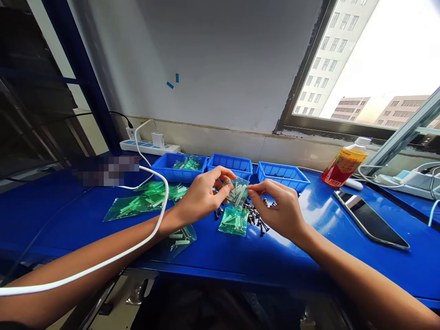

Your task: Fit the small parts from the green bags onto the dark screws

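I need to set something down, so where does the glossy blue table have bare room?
Bare: between the right hand and the flat black phone; also nearer you than the small square green plastic bag. Crowded: around the loose dark metal screws, back to the blue plastic bins.

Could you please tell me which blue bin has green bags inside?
The leftmost bin, by the left power strip; no green shows inside the other two.

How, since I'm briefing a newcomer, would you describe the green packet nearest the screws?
On the blue table, find the loose screws. Beside them, just below the held packet, lies the small, squarish green packet; other green packets lie farther left.
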A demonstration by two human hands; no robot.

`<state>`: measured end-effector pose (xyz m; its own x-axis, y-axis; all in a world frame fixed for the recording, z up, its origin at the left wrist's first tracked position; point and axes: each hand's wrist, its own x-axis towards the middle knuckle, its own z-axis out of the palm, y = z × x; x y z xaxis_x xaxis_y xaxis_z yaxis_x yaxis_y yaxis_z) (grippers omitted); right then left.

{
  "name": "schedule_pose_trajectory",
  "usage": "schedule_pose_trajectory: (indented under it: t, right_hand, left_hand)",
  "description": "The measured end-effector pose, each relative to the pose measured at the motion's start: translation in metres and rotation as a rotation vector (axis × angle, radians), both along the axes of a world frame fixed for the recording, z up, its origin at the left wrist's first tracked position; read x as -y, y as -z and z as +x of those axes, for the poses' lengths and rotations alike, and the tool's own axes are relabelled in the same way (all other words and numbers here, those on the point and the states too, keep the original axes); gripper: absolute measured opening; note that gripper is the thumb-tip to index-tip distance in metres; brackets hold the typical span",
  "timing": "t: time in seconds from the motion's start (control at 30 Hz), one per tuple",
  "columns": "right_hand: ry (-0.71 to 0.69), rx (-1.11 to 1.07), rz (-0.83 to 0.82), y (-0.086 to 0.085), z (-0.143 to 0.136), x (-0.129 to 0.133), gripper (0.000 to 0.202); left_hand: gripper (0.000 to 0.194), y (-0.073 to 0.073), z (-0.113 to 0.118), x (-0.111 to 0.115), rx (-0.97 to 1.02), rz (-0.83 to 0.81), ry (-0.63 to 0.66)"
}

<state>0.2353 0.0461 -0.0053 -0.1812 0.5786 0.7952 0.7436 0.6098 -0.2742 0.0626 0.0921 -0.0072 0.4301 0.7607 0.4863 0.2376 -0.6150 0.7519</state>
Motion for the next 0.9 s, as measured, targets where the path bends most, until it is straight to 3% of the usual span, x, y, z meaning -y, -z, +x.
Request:
schedule_pose_trajectory:
  t: [0.13, 0.37, 0.5, 0.63, 0.9]
  right_hand:
    - [-0.049, -0.104, -0.154, -0.004, 0.0, 0.001, 0.014]
    - [-0.177, -0.502, -0.655, -0.004, 0.002, -0.01, 0.022]
    - [-0.236, -0.646, -0.83, -0.004, 0.004, -0.013, 0.025]
    - [-0.27, -0.669, -0.863, -0.004, 0.005, -0.013, 0.025]
    - [-0.272, -0.474, -0.798, -0.003, 0.009, -0.013, 0.018]
  left_hand:
    - [0.014, 0.0, -0.001, 0.002, 0.002, 0.099, 0.01]
    - [0.014, 0.0, -0.001, 0.005, 0.0, 0.197, 0.025]
    - [0.014, 0.001, -0.003, 0.003, -0.003, 0.247, -0.005]
    - [0.014, 0.001, -0.004, 0.003, -0.02, 0.26, -0.002]
    - [0.013, -0.001, -0.003, 0.003, -0.061, 0.275, 0.032]
